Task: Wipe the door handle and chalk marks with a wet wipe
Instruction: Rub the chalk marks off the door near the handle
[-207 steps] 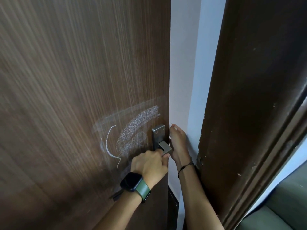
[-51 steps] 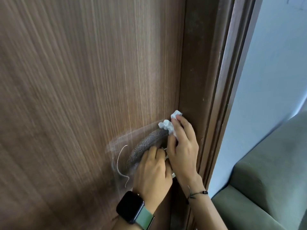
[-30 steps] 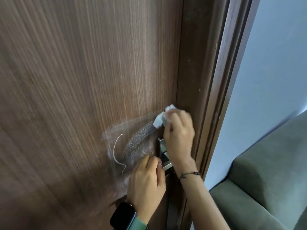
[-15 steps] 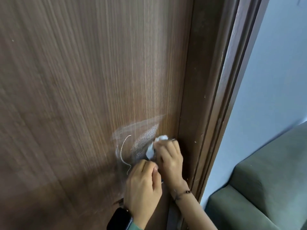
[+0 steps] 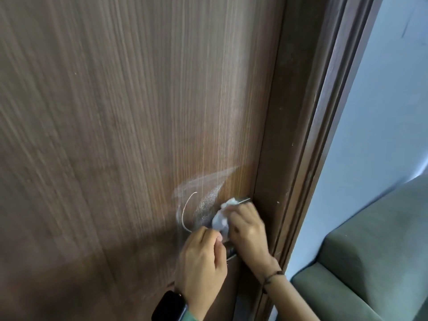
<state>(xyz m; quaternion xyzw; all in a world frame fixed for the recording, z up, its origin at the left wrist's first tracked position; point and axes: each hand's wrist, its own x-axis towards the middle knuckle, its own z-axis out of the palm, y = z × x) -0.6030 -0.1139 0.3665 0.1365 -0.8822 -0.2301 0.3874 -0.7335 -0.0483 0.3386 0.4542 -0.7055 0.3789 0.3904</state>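
White chalk marks (image 5: 203,200) smear the brown wooden door (image 5: 115,135) just left of its latch edge: a broad grainy patch, faint streaks above it and a thin curved line. My right hand (image 5: 249,230) presses a crumpled white wet wipe (image 5: 221,220) against the door at the lower right end of the chalk patch. My left hand (image 5: 201,260) is closed around the metal door handle (image 5: 230,252), of which only a small grey piece shows between the two hands. A dark watch sits on my left wrist.
The dark door frame (image 5: 308,135) runs down the right side of the door, which lies shut against it. Beyond it are a pale blue wall (image 5: 382,112) and a grey-green sofa (image 5: 370,262) at the lower right.
My right hand has carried the wipe from the top right end of the chalk patch down and left along it. The door, open several seconds ago, now lies against its frame.
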